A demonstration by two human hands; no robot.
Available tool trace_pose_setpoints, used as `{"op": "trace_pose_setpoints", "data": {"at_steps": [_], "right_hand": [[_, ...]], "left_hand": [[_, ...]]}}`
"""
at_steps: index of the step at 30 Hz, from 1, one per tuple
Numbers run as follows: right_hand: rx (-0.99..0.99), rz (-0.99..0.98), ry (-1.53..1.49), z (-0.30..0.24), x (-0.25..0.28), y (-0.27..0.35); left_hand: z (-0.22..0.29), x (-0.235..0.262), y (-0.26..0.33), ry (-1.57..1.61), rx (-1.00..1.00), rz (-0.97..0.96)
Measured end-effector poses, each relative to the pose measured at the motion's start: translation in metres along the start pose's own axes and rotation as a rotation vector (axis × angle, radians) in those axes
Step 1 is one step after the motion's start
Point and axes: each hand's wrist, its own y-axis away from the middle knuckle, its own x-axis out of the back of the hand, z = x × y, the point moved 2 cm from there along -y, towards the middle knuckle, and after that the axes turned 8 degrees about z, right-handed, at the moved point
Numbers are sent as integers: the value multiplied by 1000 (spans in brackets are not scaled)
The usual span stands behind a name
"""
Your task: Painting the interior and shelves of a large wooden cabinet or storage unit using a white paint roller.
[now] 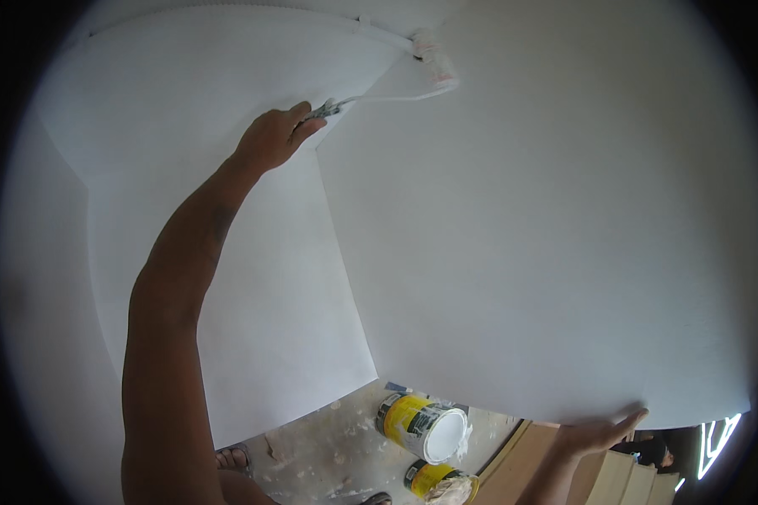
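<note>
My left hand (275,135), at the end of a raised arm, is closed around the handle of a paint roller (434,63). The thin bent frame runs to the right from my fingers, and the fuzzy white sleeve is up near the corner where white surfaces meet. Low on the right, my right hand (594,433) has its fingers stretched out along the lower edge of the large white right-hand panel (514,252) and touches it. The other white panel (269,311) stands behind my left arm.
A large yellow-and-dark paint can (421,427), white at its end, is on the paint-spotted floor (312,450). A smaller yellow can (438,480) with whitish material on top is nearer. Tan boards (619,480) lie at lower right. A corrugated conduit (227,7) runs along the top.
</note>
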Motion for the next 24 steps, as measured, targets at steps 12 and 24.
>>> {"op": "trace_pose_setpoints", "data": {"at_steps": [12,24], "right_hand": [[-355,211,-180,-57,-60,14],[-107,39,-53,-31,-37,10]], "left_hand": [[114,31,-79,145,-46,219],[79,-14,126,144,15,2]]}}
